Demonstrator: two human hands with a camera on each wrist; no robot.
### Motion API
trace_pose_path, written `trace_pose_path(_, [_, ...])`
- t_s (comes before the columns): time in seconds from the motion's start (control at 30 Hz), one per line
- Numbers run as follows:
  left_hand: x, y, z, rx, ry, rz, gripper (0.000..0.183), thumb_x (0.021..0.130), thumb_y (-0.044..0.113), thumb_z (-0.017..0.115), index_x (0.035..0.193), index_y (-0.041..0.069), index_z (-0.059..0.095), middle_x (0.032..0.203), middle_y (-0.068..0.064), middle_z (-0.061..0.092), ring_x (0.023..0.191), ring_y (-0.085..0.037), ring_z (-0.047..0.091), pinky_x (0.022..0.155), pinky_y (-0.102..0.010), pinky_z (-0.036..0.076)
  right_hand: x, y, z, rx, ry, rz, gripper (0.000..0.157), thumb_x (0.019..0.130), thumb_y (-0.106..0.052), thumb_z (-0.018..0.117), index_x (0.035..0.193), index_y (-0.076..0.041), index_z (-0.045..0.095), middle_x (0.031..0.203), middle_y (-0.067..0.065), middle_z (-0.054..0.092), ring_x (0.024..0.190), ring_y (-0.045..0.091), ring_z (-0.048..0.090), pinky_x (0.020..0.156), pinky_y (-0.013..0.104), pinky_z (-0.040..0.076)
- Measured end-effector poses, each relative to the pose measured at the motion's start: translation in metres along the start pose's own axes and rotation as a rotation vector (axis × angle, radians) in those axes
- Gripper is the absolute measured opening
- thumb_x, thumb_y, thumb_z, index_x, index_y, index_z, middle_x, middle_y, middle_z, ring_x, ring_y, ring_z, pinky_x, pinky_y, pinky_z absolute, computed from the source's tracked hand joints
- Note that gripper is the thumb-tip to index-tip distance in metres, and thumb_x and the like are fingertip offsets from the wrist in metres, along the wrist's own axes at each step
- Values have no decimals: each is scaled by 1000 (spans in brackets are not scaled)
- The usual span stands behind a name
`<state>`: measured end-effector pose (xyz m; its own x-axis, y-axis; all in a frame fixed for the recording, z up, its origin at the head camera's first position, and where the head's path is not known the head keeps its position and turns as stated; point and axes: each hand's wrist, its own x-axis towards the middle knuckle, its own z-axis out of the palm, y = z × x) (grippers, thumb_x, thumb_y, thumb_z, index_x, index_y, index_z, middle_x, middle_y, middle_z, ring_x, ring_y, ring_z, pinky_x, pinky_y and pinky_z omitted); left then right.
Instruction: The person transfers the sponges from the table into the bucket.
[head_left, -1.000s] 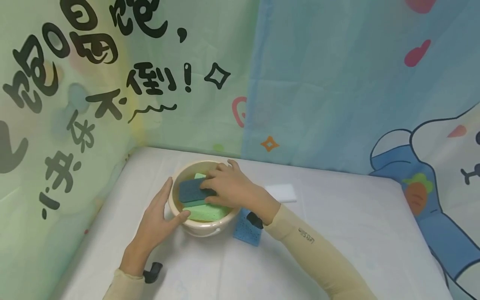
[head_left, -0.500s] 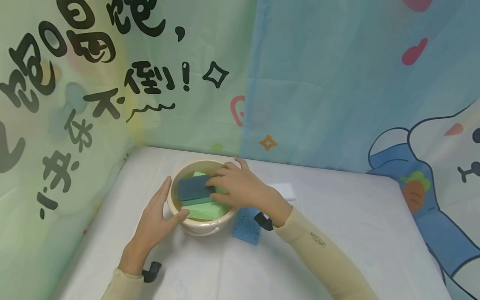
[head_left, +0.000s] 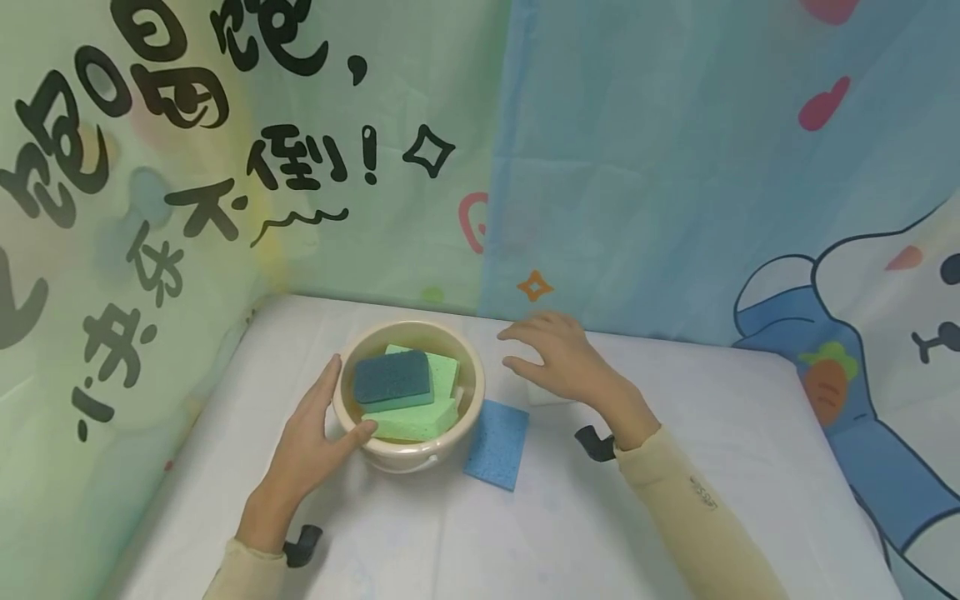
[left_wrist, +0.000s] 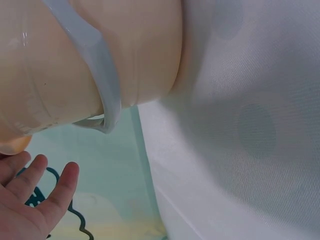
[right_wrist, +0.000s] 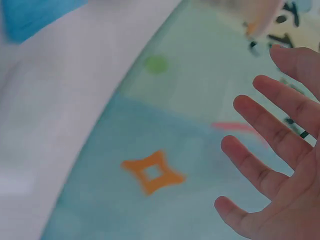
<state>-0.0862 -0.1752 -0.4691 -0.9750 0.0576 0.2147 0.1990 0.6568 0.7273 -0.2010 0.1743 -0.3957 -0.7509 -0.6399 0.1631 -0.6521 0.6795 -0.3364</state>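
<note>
A cream bucket (head_left: 408, 458) stands on the table holding several sponges. On top lies a scouring sponge (head_left: 392, 375) with a dark face, over light green sponges (head_left: 416, 422). My left hand (head_left: 303, 450) rests against the bucket's left side, fingers straight, with the thumb at the front rim. In the left wrist view its fingers (left_wrist: 57, 197) are spread beside the bucket (left_wrist: 135, 45). My right hand (head_left: 558, 354) hovers right of the bucket, holding nothing. Its fingers (right_wrist: 272, 127) look spread in the right wrist view. Below it a white block (head_left: 547, 395) is partly hidden.
A flat blue sponge (head_left: 497, 446) lies on the table just right of the bucket. The white cloth (head_left: 405, 542) covers the table. Printed curtains (head_left: 637, 208) hang at the back and left, close to the table edge.
My right hand has let go of the dark-faced sponge, leaving it in the bucket, and has moved right, out over the white block. My left hand stays at the bucket.
</note>
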Motion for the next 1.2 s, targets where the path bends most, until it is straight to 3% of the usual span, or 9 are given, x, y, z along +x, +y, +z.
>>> trace_pose_path(0.33, [0,-1,1,-7,9,4,97,88,49,72,162,16,18,163,-8,24,147,-33,26,114,-58,28,-35,54,18,-41,-54,187,41,92,-20,73,130,-7,65,129,15,63,122,41,51,101,69,31])
trace_pose_path(0.57, [-1,-1,1,-13,12,6,97,88,49,72,162,16,18,163,-8,23,147,-32,26,114,-58,28,-53,78,38,-90,-132,285,46,88,-19,77,131,-7,64,130,19,62,118,44,53,99,71,33])
trace_pose_path(0.77, [0,-1,1,-5,8,-2,97,88,49,72,162,16,18,163,-8,23,147,-33,26,114,-58,28,-60,88,50,-123,-164,300,44,87,-19,77,128,-7,66,128,19,63,116,44,53,100,72,31])
trace_pose_path(1.2, [1,-1,2,-3,3,-4,97,88,49,72,162,15,18,164,-9,22,147,-33,26,114,-57,27,-65,97,63,-130,-105,253,42,86,-11,78,125,-6,65,122,18,61,114,43,54,98,71,35])
